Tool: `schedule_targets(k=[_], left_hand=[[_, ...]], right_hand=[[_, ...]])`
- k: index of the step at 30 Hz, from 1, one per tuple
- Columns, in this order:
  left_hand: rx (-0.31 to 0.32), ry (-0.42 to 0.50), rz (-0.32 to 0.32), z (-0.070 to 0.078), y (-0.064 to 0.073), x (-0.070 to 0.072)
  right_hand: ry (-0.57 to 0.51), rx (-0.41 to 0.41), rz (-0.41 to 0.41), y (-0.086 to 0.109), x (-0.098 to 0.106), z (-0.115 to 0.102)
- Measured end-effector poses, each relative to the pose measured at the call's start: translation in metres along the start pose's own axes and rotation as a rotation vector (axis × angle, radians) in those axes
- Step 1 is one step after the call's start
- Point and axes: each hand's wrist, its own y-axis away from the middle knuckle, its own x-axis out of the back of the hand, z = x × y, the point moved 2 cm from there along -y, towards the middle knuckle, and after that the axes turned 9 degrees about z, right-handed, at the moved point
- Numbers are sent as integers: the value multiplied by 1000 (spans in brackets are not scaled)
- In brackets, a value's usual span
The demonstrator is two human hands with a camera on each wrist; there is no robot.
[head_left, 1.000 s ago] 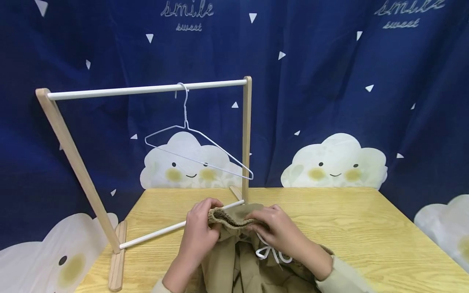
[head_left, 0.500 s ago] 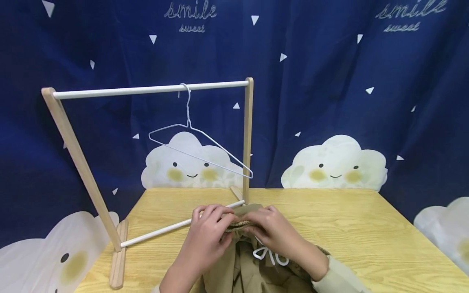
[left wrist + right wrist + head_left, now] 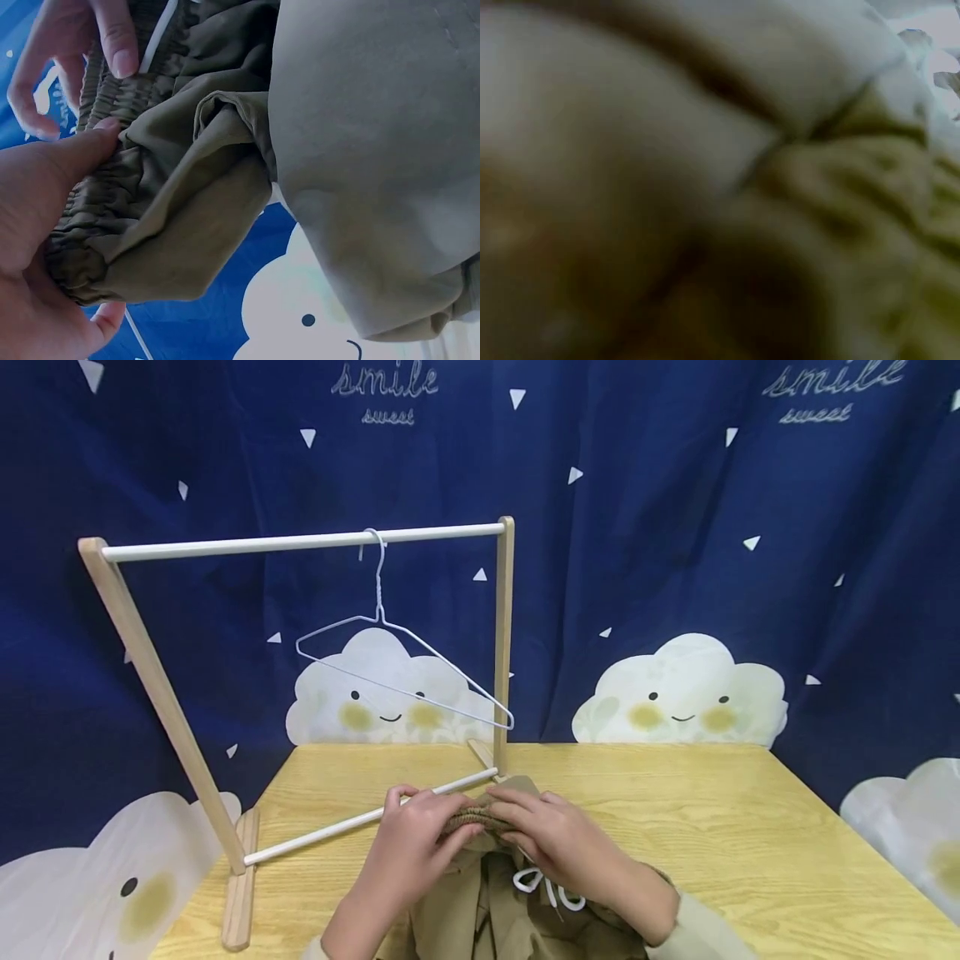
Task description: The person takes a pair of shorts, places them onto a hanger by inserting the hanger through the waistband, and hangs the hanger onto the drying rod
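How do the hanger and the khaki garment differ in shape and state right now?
The hanger is thin white wire in an open triangle; the khaki garment is soft, bunched cloth.
The hanger hangs from the top bar; the garment is held at its gathered waistband by the left hand and right hand.
Shared: some white, via the garment's drawstring.
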Motion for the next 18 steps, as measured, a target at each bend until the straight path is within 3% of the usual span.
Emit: schedule_targets(k=[3, 10, 18], left_hand=[[48, 16, -7, -1, -1, 0], [104, 22, 55, -6, -1, 5], [174, 24, 122, -17, 2, 14]], right_hand=[[45, 37, -2, 4, 1, 1], [75, -139, -37, 17, 8, 9], [103, -196, -30, 27, 15, 15]])
